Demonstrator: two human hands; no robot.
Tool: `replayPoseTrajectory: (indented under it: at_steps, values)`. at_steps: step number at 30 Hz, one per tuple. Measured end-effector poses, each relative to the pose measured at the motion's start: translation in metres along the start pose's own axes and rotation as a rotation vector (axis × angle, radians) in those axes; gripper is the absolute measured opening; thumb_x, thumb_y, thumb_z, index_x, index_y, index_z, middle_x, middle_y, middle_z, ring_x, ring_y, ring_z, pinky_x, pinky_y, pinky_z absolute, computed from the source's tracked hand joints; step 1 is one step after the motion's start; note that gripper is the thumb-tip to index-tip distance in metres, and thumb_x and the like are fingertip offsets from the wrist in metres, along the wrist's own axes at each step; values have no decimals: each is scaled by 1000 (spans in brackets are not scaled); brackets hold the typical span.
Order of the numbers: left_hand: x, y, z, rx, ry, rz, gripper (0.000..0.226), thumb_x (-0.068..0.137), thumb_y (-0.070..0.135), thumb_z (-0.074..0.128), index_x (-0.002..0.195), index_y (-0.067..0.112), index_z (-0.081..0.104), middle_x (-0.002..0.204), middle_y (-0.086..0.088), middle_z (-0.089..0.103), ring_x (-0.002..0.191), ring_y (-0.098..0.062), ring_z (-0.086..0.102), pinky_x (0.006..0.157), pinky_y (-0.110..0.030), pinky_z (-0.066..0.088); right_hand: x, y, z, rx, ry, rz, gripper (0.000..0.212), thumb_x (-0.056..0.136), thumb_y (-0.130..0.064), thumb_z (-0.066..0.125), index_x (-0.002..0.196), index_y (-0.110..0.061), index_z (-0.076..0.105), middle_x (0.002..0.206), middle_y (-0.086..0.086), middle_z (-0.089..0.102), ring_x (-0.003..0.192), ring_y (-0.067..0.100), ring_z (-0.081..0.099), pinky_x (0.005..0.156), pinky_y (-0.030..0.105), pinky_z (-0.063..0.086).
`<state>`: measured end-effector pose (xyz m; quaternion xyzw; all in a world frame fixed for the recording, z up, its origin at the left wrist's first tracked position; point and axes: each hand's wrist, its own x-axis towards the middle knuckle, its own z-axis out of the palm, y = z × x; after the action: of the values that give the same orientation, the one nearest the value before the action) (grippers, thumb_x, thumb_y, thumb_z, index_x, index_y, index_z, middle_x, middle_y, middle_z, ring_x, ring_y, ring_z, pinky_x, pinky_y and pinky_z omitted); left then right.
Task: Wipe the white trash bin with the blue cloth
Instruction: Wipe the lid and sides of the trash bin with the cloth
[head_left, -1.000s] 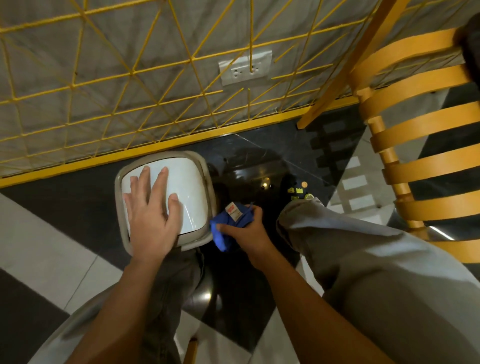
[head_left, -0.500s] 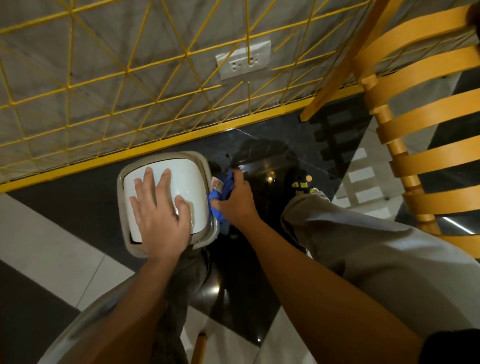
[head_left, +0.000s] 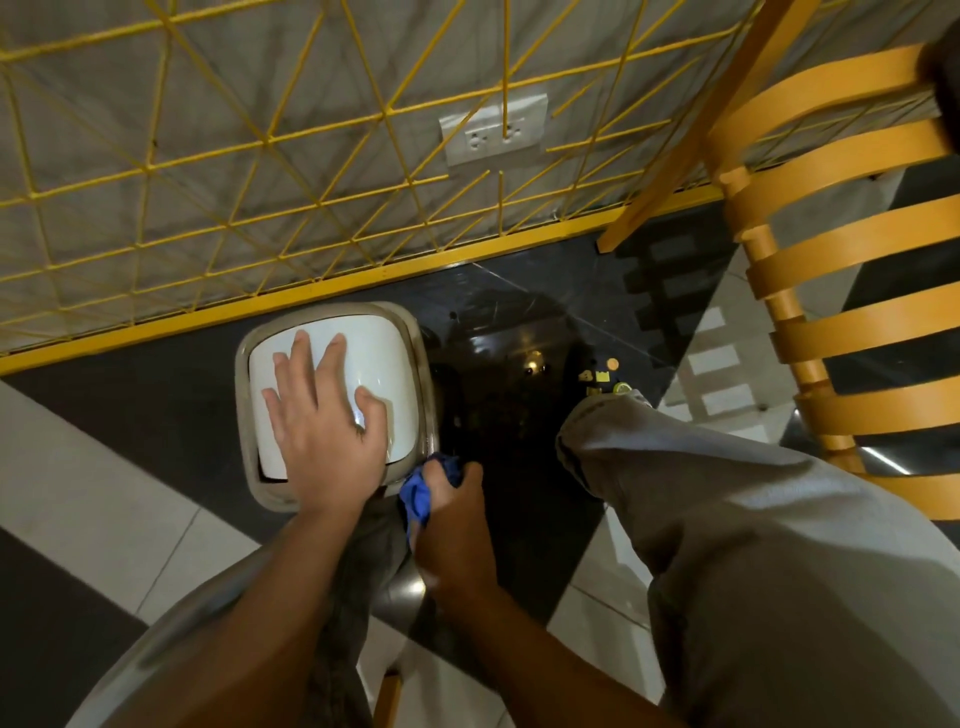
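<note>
The white trash bin (head_left: 400, 364) stands on the dark floor below me, seen from above, with a white lid in a grey rim. My left hand (head_left: 324, 428) lies flat on the lid with fingers spread. The bunched blue cloth (head_left: 418, 493) is pressed against the bin's near right corner, just under the rim. My right hand (head_left: 452, 525) is closed around it. The bin's side walls are hidden from this angle.
A yellow wire grid (head_left: 260, 156) and yellow floor rail run along the wall just behind the bin. An orange slatted chair (head_left: 852, 291) stands at the right. My trousered legs (head_left: 727, 519) flank the bin on the glossy black-and-white floor.
My right hand has slid the cloth from the bin's right side back down to its near right corner. My left hand stays flat on the lid.
</note>
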<state>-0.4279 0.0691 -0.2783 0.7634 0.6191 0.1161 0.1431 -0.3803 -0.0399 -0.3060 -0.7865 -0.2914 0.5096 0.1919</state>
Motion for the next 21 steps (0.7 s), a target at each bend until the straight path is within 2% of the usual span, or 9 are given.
replayPoseTrajectory:
  at_steps: [3,6,11,14,21]
  values:
    - [0,-1,0,1,-6,3,51,87,24,40,137,16,37,151,-12,28,142,-33,18,114,-50,14,6,-1,-8,46,57,-1,55,88,-13,58,136,-26,35,141,5,26,119,18,47,101,31,46]
    - [-1,-2,0,15,-15,6,52,87,24,39,138,17,36,151,-12,27,142,-33,17,114,-49,13,23,-8,-30,24,101,-79,52,85,-14,62,132,-23,41,135,6,33,117,19,48,101,27,44]
    - [0,0,0,35,-31,-1,53,87,26,36,139,16,35,152,-13,26,142,-34,16,114,-51,14,75,-43,-68,11,28,-157,49,84,-10,63,127,-19,42,137,13,33,122,30,45,105,41,43]
    - [1,1,-1,30,-38,-8,56,86,30,30,139,15,35,152,-14,25,142,-35,16,114,-51,14,102,-64,-82,-24,27,-235,44,85,-6,60,126,-12,46,134,19,35,119,36,46,104,39,42]
    - [1,-1,1,12,-39,-10,55,85,30,31,138,17,36,152,-13,25,143,-34,15,114,-52,16,125,-81,-90,-57,32,-267,39,88,-5,55,125,-13,48,130,20,36,110,36,51,95,32,42]
